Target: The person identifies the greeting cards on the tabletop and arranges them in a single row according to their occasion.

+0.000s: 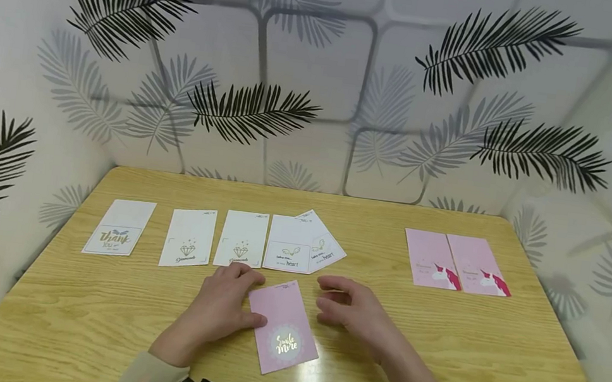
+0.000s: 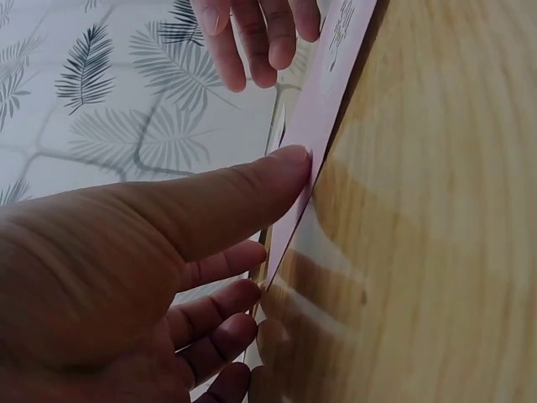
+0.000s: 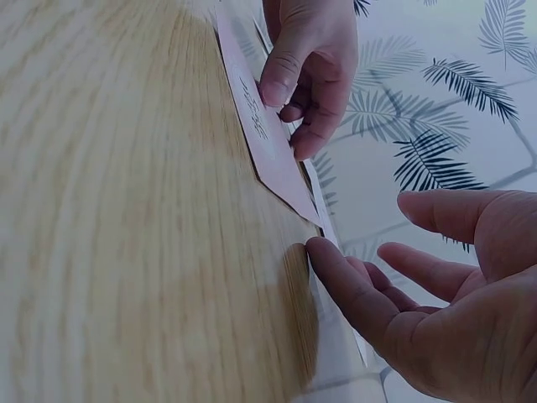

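A pink "Smile More" card (image 1: 285,322) lies at a slant near the front middle of the table. My left hand (image 1: 221,305) holds it by its left side, thumb on the printed face and fingers at the upper left edge. In the left wrist view, the thumb (image 2: 289,164) presses on the pink card (image 2: 312,126), whose edge stands slightly off the wood. To the right of the card, my right hand (image 1: 351,308) is apart from it, fingers loosely bent and holding nothing. The right wrist view shows those fingers (image 3: 352,294) spread beyond the card's end.
Along the back lie a "Thank You" card (image 1: 120,227), two white diamond cards (image 1: 188,234) and two overlapping "take me to your heart" cards (image 1: 289,230). Two pink unicorn cards (image 1: 430,251) lie side by side at the right. A leaf-patterned wall covering (image 1: 320,72) borders the wooden table (image 1: 464,350).
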`<state>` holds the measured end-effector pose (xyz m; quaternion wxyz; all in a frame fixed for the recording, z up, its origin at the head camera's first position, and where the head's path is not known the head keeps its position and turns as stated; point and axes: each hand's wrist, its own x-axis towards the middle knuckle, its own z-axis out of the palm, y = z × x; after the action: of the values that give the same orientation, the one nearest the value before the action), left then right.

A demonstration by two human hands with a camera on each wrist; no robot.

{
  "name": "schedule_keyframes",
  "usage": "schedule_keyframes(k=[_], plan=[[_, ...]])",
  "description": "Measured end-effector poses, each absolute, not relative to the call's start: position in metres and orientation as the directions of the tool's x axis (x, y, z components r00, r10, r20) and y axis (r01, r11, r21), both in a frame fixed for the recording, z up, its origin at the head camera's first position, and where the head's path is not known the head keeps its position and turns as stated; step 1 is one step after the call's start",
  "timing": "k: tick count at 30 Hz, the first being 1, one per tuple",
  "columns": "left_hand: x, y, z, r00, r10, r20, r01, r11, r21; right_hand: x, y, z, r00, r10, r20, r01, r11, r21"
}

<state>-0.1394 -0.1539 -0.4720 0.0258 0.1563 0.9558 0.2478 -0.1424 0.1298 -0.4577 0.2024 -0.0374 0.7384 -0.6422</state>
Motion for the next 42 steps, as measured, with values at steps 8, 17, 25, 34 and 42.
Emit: schedule_keyframes(k=[8,17,25,34,42], plan=[[-0.138,-0.1513,-0.4735,-0.956,0.292,0.04,0.275,0.835,0.476,-0.1421,0.1271,-0.4595,-0.9,-0.341,-0.271,0.229,0.159,-0.96],[-0.1362,-0.1479,-0.4709,-0.964,0.26,0.044,0.249,0.838,0.486,-0.1412,0.1247,-0.4609,-0.881,-0.382,-0.279,0.25,0.125,-0.96],[-0.1361,-0.1469,-0.4727,-0.966,0.251,0.055,0.247,0.847,0.471,-0.142,0.1229,-0.4611,-0.875,-0.392,-0.282,0.261,0.109,-0.959],[-0.1373,-0.1458,-0.4735,-0.964,0.255,0.075,0.259,0.835,0.485,-0.1416,0.1233,-0.4613,-0.87,-0.416,-0.266,0.231,0.134,-0.964],[-0.1392,-0.1469,-0.4754,-0.948,0.296,0.119,0.316,0.814,0.487,-0.1422,0.1232,-0.4613,-0.86,-0.452,-0.237,0.182,0.162,-0.97]])
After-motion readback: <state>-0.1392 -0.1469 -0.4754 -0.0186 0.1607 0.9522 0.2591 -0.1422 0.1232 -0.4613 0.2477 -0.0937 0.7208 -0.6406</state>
